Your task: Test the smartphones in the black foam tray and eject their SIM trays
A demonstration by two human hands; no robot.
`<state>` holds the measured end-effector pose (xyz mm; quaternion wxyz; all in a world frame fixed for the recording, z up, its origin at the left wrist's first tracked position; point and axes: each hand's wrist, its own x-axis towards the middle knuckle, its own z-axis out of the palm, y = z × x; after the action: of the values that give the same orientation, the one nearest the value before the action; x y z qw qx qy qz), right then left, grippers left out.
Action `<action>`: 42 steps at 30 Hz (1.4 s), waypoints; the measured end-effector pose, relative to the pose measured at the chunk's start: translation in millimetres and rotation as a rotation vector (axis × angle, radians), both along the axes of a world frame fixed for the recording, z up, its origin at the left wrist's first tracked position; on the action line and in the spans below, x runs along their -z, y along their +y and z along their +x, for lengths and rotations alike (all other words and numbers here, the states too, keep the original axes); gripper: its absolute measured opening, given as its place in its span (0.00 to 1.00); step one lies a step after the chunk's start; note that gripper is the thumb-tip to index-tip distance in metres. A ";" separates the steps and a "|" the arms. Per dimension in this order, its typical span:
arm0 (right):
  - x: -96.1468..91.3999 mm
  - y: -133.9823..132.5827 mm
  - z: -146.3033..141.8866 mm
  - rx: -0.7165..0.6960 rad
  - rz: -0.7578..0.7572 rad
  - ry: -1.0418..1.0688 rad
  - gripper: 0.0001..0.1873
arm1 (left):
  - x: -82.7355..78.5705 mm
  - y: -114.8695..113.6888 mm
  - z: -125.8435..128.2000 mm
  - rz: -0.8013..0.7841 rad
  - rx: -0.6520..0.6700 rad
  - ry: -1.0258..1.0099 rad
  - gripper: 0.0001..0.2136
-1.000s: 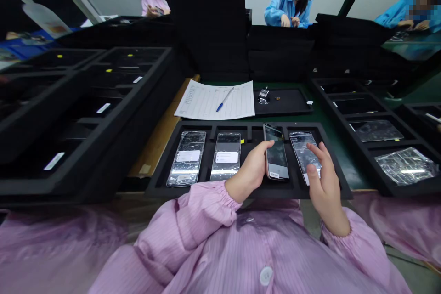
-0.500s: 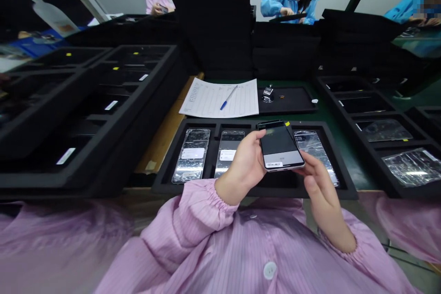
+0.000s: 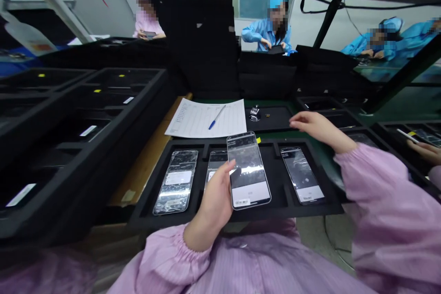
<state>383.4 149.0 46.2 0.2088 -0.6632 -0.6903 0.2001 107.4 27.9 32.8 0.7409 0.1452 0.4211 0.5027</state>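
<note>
My left hand is closed around the left edge of a smartphone, thumb over the screen. The phone is tilted face up above the foam tray, with a white label at its lower edge and a yellow tab at its top. My right hand is apart from the phone, past the tray's right side, beside a small dark tray. Its fingers are drawn together; anything between them is hidden. Three more phones lie in the foam tray: one at left, one partly behind my left hand, one at right.
A printed form with a blue pen lies behind the tray. A small shiny metal object sits on the dark tray. Black foam trays are stacked at left. Another person's hand holds a phone at far right.
My right hand has left the phone and moved right and away from me, to the small dark tray. My left hand keeps the phone, whose screen now faces up more brightly. The view has tilted up.
</note>
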 end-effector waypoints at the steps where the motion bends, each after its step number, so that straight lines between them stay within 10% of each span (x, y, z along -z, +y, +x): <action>1: 0.7 27.7 -5.3 0.020 -0.028 -0.029 0.08 | 3.4 -1.7 1.3 0.005 -0.011 0.001 0.16; 8: 38.2 143.7 -58.0 0.217 -0.284 -0.221 0.15 | 18.2 -10.8 -9.2 0.103 -0.045 0.024 0.19; 18: 52.3 165.2 -72.3 0.287 -0.392 -0.183 0.16 | 26.8 -4.2 -27.5 0.136 -0.056 0.021 0.19; 32: 20.3 110.8 -59.2 0.289 -0.213 0.475 0.09 | 24.8 -6.7 -31.9 0.133 -0.106 -0.015 0.16; 42: -33.3 -38.5 -90.4 0.004 -0.170 0.922 0.14 | -0.8 3.8 -33.6 0.151 -0.232 -0.085 0.14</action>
<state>293.0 110.5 79.5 0.4390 -0.5211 -0.5053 0.5295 73.8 31.6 33.6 0.6820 0.1296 0.3644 0.6208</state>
